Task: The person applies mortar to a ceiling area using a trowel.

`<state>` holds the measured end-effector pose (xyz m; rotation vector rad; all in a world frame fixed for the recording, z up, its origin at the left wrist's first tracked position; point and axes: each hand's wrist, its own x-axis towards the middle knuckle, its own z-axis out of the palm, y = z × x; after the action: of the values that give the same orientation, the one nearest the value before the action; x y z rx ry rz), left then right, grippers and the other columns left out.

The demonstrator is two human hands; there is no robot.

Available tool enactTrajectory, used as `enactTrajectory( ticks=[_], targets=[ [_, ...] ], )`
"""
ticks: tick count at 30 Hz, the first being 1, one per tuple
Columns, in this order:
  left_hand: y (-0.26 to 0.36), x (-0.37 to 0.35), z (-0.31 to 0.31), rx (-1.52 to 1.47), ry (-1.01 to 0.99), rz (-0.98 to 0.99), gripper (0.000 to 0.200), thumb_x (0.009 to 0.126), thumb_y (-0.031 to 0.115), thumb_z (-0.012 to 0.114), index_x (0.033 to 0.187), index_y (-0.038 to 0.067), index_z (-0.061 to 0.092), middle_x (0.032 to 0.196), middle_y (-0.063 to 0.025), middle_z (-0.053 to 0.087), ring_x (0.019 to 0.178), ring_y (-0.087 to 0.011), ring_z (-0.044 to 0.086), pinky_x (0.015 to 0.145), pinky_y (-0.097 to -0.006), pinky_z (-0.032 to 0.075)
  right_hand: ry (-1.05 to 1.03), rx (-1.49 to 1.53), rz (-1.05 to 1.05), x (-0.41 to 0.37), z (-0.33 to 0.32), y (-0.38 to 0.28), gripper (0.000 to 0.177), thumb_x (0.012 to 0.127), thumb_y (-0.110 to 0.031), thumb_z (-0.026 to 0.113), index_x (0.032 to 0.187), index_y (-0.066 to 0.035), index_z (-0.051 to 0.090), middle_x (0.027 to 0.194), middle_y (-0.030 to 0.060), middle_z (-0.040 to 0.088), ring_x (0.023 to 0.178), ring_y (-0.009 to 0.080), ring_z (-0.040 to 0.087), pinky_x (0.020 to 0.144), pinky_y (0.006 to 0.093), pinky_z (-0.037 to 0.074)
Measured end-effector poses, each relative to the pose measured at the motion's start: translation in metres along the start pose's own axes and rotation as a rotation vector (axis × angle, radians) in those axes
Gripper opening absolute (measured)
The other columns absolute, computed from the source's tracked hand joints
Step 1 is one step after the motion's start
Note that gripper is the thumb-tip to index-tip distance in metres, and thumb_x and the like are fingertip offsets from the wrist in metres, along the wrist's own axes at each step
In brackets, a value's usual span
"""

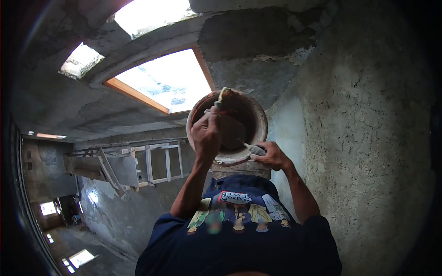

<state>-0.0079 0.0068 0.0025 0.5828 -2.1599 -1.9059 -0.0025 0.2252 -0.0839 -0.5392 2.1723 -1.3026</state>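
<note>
A round bucket [262,126] with a mortar-stained rim stands in front of my body, its dark reddish inside facing up. My right hand [272,157] is closed round the grey, crusted handle of what looks like a trowel [256,150]. Its thin shank points into the bucket, and I cannot clearly separate the blade from the brownish contents [232,131]. Over the bucket's left side, my left hand [207,134] is closed on a narrow yellowish handle [221,97] that reaches the far rim. Whether that handle belongs to the bucket or a separate tool cannot be made out.
A rough plastered wall [363,119] rises close on the right. Ahead is a wood-framed window opening [170,80]. Wooden scaffolding [159,161] with planks stands to the left, above a lower floor area [101,248]. A block-like support [241,172] shows below the bucket.
</note>
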Motion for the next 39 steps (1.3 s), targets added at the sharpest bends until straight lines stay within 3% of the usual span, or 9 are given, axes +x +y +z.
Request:
enactTrajectory(
  ticks=[7, 10, 14, 18, 22, 26, 29, 34, 39],
  targets=[
    [0.007, -0.001, 0.007, -0.242, -0.146, -0.149, 0.043, 0.1, 0.034, 0.044, 0.062, 0.013, 0.046, 0.05, 0.0064, 0.034, 0.037, -0.003, 0.026, 0.034, -0.0223, 0.018, 0.004, -0.049, 0.181, -0.02, -0.01, 0.031, 0.06, 0.072, -0.036, 0.07, 0.115, 0.006, 0.059, 0.111, 0.0258, 0.062, 0.106, 0.0351, 0.061, 0.093, 0.0381, 0.047],
    [0.006, -0.002, 0.009, -0.165, -0.165, -0.12, 0.044, 0.1, 0.035, 0.043, 0.061, 0.014, 0.044, 0.048, 0.0075, 0.031, 0.036, -0.0027, 0.023, 0.033, -0.022, 0.017, 0.145, -0.068, 0.072, -0.023, -0.001, 0.038, 0.062, 0.073, -0.037, 0.07, 0.114, 0.007, 0.059, 0.113, 0.0257, 0.061, 0.107, 0.0356, 0.06, 0.092, 0.0381, 0.047],
    [0.002, 0.007, 0.002, -0.095, -0.11, -0.117, 0.045, 0.099, 0.035, 0.044, 0.06, 0.014, 0.045, 0.047, 0.0069, 0.032, 0.035, -0.0034, 0.024, 0.033, -0.0225, 0.019, -0.013, 0.191, 0.284, -0.026, -0.003, 0.029, 0.055, 0.078, -0.032, 0.065, 0.117, 0.007, 0.056, 0.091, 0.0183, 0.066, 0.078, 0.0228, 0.066, 0.072, 0.0334, 0.052],
    [-0.015, 0.017, -0.008, 0.036, -0.052, -0.065, 0.047, 0.099, 0.035, 0.045, 0.058, 0.013, 0.046, 0.048, 0.0061, 0.034, 0.037, -0.0045, 0.028, 0.035, -0.023, 0.021, 0.158, 0.563, 0.259, -0.034, 0.014, 0.032, 0.053, 0.083, -0.028, 0.062, 0.123, 0.005, 0.05, 0.079, 0.0098, 0.06, 0.064, 0.0146, 0.058, 0.06, 0.0297, 0.049],
    [-0.023, 0.022, -0.019, 0.166, -0.068, 0.005, 0.048, 0.097, 0.036, 0.049, 0.056, 0.011, 0.048, 0.049, 0.005, 0.037, 0.04, -0.0049, 0.03, 0.038, -0.0237, 0.023, 0.101, 1.036, 0.03, -0.01, 0.02, 0.044, 0.04, 0.088, -0.029, 0.056, 0.115, -0.003, 0.044, 0.084, 0.0064, 0.057, 0.063, 0.0143, 0.056, 0.058, 0.0278, 0.048],
    [-0.027, 0.024, -0.033, 0.262, -0.103, -0.064, 0.052, 0.095, 0.039, 0.054, 0.057, 0.004, 0.046, 0.052, 0.0045, 0.037, 0.049, -0.0048, 0.031, 0.045, -0.0263, 0.024, 0.36, 1.341, -0.111, 0.02, 0.006, 0.017, 0.034, 0.088, -0.032, 0.057, 0.11, -0.008, 0.047, 0.088, 0.0052, 0.055, 0.06, 0.0124, 0.055, 0.052, 0.0265, 0.046],
    [-0.022, 0.019, -0.043, 0.345, -0.113, -0.039, 0.053, 0.094, 0.041, 0.054, 0.057, 0.003, 0.047, 0.052, 0.0044, 0.036, 0.05, -0.005, 0.031, 0.045, -0.027, 0.024, 0.182, 1.819, -0.393, 0.073, -0.014, 0.058, 0.035, 0.089, -0.037, 0.055, 0.108, -0.008, 0.048, 0.081, 0.0049, 0.054, 0.053, 0.0124, 0.05, 0.048, 0.0278, 0.043],
    [-0.036, 0.017, -0.063, 0.439, -0.123, -0.029, 0.053, 0.094, 0.041, 0.054, 0.058, 0.002, 0.046, 0.052, 0.0044, 0.035, 0.05, -0.0054, 0.029, 0.046, -0.0282, 0.021, 0.966, 1.452, -0.443, 0.113, -0.081, 0.011, 0.034, 0.092, -0.039, 0.051, 0.099, -0.007, 0.049, 0.066, 0.005, 0.047, 0.05, 0.0149, 0.046, 0.049, 0.0307, 0.042],
    [-0.045, 0.015, -0.074, 0.354, -0.147, -0.103, 0.049, 0.095, 0.039, 0.054, 0.056, 0.01, 0.046, 0.053, 0.0083, 0.035, 0.048, -0.0024, 0.027, 0.044, -0.0237, 0.018, 1.684, 0.988, -0.702, 0.135, -0.147, -0.026, 0.028, 0.092, -0.023, 0.055, 0.106, -0.005, 0.039, 0.079, 0.008, 0.048, 0.061, 0.017, 0.05, 0.056, 0.0346, 0.049]
  ],
)
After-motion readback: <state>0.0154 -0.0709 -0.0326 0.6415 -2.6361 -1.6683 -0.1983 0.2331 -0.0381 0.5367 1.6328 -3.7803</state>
